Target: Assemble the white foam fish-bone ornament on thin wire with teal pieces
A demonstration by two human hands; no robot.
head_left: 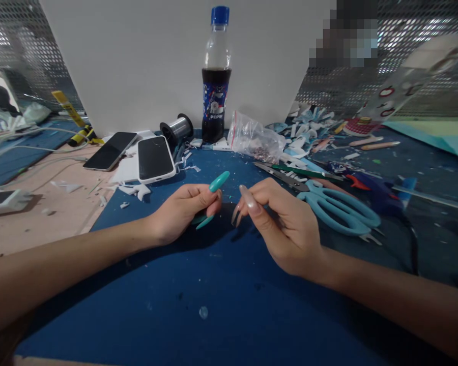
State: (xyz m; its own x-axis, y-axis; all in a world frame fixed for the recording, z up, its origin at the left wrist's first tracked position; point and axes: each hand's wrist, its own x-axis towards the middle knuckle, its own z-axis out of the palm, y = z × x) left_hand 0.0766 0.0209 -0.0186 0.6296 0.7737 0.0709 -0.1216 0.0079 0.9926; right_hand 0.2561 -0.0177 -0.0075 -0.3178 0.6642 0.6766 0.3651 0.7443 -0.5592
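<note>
My left hand (183, 211) rests on the blue mat (221, 305) with its fingers curled in and the thumb pressed to the forefinger. It wears long teal nails. My right hand (286, 229) hovers just to its right, fingertips bunched and pointing down, with long pale pink nails. The fingertips of the two hands are a few centimetres apart. Whatever either hand pinches is too small or too hidden to make out.
Teal scissors (339, 208) lie right of my right hand, with a blue glue gun (366, 185) behind. Farther back stand a Pepsi bottle (216, 76), a wire spool (176, 129), a plastic bag (254, 137) and two phones (155, 158) (110, 150). Paper scraps litter the back right.
</note>
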